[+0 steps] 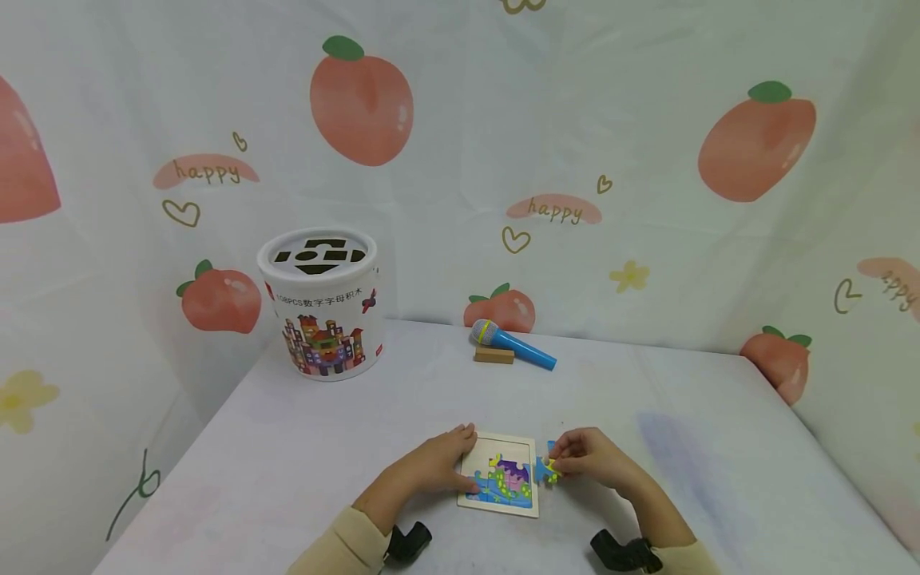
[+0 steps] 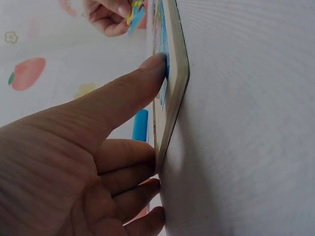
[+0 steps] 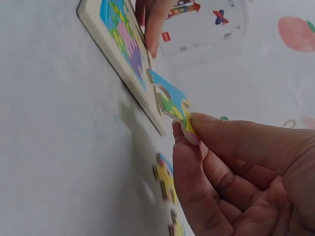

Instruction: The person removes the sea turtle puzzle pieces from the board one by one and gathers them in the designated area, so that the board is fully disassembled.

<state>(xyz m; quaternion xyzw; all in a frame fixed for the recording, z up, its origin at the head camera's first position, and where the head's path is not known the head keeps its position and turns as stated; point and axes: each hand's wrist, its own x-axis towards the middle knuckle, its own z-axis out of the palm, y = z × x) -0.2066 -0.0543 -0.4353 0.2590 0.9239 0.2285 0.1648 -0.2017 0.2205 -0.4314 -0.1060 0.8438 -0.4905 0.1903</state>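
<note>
Peach-print backdrop (image 1: pixel 446 200): a pale cloth is hanging behind the work, showing peaches, hearts, yellow flowers and the word "happy".
White tabletop (image 1: pixel 762 479): it is reaching back to the cloth and supporting everything; bluish and pinkish smudges are tinting its surface.
Lidded bucket (image 1: pixel 327 319): it is standing upright at the back left, showing shaped holes in its lid; its place well apart from the hands is probably giving them elbow room.
Left hand (image 1: pixel 438 463): it is spanning the left side of the puzzle tray (image 1: pixel 506 449), thumb pressing near the lower left, fingers resting at the upper left corner; it is not clenching, seemingly just bracing the tray against sliding.
Right hand (image 1: pixel 592 459): it is pinching a puzzle piece (image 3: pixel 176 101) between thumb and fingers; holding one end is probably baring the other.
Tray: it is lying flat between the hands, joined pieces (image 1: pixel 503 485) filling its lower part, bare wood showing above.
Toy microphone (image 1: pixel 517 345): it is lying slantwise at the back, a small wooden block (image 1: pixel 493 355) sitting just in front.
Pinched piece: its blue end is pointing at the tray's right rim; whether it is touching, I cannot tell.
Loose pieces (image 3: pixel 167 179): they are lying near the right hand, presumably for easy reach.
</note>
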